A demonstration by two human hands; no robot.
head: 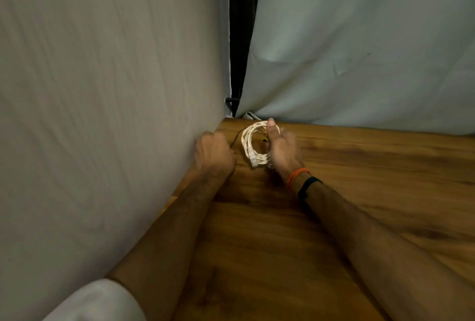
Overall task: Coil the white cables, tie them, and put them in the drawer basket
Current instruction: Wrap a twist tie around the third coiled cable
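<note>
Both hands worked: the right hand (281, 149) gripped the white cable coil (253, 144) steady; the left hand (213, 152), fist curled, seemingly pulled a thin dark tie (235, 139) tight.

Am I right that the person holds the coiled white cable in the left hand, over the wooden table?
Not quite: the head view shows the right hand gripping the coiled white cable. The left hand pulls a thin dark tie instead. It is over the wooden table.

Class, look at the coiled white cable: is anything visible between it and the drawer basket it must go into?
Cannot be judged: no drawer basket is in view. The right hand grips the white cable coil above the wooden table, the left hand beside it.
</note>
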